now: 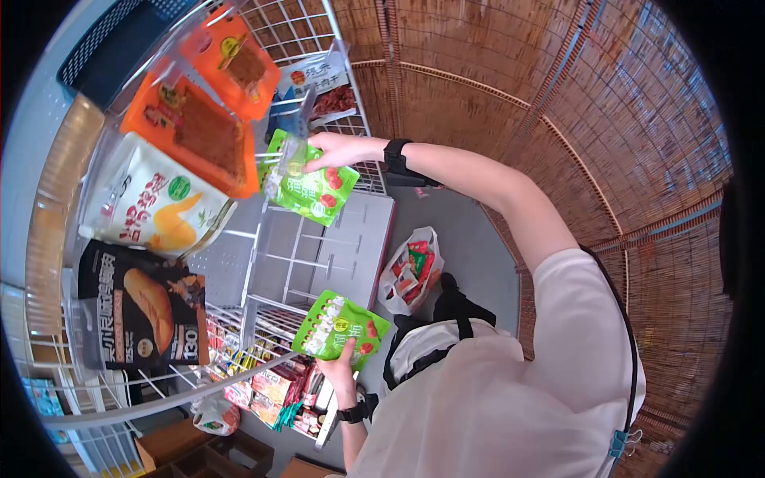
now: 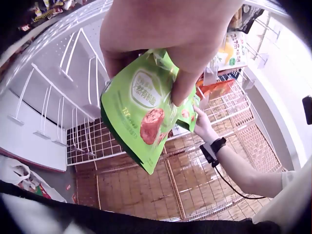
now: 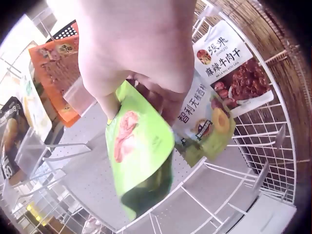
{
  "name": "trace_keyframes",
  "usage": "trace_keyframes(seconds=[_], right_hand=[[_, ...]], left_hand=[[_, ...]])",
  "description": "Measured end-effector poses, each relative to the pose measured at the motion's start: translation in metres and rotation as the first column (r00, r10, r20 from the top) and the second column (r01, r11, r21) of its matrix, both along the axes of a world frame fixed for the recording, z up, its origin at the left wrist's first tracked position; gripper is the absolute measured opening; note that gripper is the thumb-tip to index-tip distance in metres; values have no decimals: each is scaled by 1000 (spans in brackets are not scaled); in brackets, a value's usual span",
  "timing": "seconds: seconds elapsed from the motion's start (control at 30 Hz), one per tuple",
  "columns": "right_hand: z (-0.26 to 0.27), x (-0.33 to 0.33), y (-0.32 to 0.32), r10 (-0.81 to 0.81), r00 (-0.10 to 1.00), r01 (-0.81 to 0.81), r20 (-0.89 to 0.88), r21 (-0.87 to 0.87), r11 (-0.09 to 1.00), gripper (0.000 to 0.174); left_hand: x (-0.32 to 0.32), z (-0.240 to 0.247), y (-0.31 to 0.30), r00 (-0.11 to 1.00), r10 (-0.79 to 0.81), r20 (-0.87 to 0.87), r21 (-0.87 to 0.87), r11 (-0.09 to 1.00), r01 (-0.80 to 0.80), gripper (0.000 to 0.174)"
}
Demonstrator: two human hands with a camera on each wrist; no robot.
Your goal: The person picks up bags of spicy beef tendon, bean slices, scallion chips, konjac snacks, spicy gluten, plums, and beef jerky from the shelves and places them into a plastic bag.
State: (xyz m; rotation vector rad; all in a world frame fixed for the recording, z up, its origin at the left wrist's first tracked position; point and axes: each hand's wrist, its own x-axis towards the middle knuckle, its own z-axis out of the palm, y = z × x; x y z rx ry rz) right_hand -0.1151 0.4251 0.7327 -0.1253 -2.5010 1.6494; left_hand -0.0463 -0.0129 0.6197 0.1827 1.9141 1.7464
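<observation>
My left hand [image 1: 340,374] pinches a green snack pouch [image 1: 331,327] with pictures of red fruit, low in front of the rack. In the left wrist view the thumb lies over the upper part of that pouch [image 2: 139,109]. Higher up, my right hand [image 1: 347,149] grips a second green pouch [image 1: 319,191] by its top edge, beside a clear price tag [image 1: 293,151] at a rack hook. In the right wrist view this pouch [image 3: 141,146] hangs below the fingers, overlapping a prune pouch [image 3: 209,122] behind it.
A white wire rack [image 1: 255,263] carries orange packs [image 1: 191,131], a white pouch [image 1: 159,199], a black pack [image 1: 143,307] and a beef jerky bag [image 3: 241,80]. Bare hooks stick out midway. A filled plastic bag [image 1: 410,271] stands on the floor near a woven screen [image 1: 470,80].
</observation>
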Motion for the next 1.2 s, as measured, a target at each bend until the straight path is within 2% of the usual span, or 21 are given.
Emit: trace_keyframes(seconds=[0.03,0.07,0.1,0.17,0.23,0.3,0.33,0.43,0.5,0.57,0.63,0.7,0.73,0.8,0.9,0.97,1.03,1.07,1.13,1.17,1.2], right_hand=[[3,5,3,53,998,-53,13,8,999,36],[12,13,3,39,999,-42,29,109,993,36],[12,19,5,37,999,-40,28,113,993,36],[12,28,6,58,991,-52,-118,55,997,32],[17,43,6,84,993,-87,-81,-34,996,32],[29,61,6,69,997,-67,16,-87,994,34],[21,65,11,87,996,-80,29,-185,979,36],[0,78,28,88,992,-63,85,-266,962,36],[-29,93,37,32,993,22,111,-454,890,36],[-66,112,48,58,976,91,209,-639,764,38],[-107,137,53,126,939,210,321,-822,529,39],[-131,167,54,252,904,222,345,-883,414,42],[-160,178,56,267,874,254,406,-850,461,44],[-195,203,56,322,840,270,436,-852,449,49],[-256,233,53,401,797,319,452,-878,356,53],[-296,241,48,413,785,368,463,-883,291,55],[-327,256,38,314,787,423,532,-835,353,47],[-348,261,35,310,779,444,545,-828,342,47],[-401,267,20,18,774,547,633,-683,484,44],[-427,269,11,24,758,568,651,-679,464,44],[-466,249,12,-54,735,612,676,-627,482,41]], left_hand=[[0,-1,6,1000,-25,10,13,1000,25,41],[0,-2,13,999,-48,18,28,999,47,39],[1,-1,19,997,-66,27,43,997,65,38],[3,1,34,997,-81,21,32,996,80,38],[7,3,48,986,-168,-19,-22,986,168,38],[11,-3,59,989,-144,-33,2,990,144,37],[14,-4,63,986,-166,-34,-8,986,166,39],[29,7,77,990,-138,-37,7,990,139,39],[43,8,85,995,-89,-43,-60,994,86,38],[59,8,89,999,-46,-27,-77,996,44,39],[75,3,93,999,33,-6,-45,998,-33,38],[92,0,96,998,62,-31,-110,992,-65,38],[102,-2,97,997,75,7,-130,989,-73,38],[118,-4,98,993,102,64,-183,979,-89,38],[138,-12,96,985,131,109,-321,943,-90,38],[142,-23,100,986,117,119,-295,952,-78,37],[150,-27,98,984,103,143,-354,934,-46,35],[151,-35,96,976,98,197,-393,919,-13,35],[148,-61,86,956,67,286,-465,882,77,37],[146,-75,78,949,64,308,-482,871,97,37],[129,-109,71,954,53,295,-476,874,98,38]])
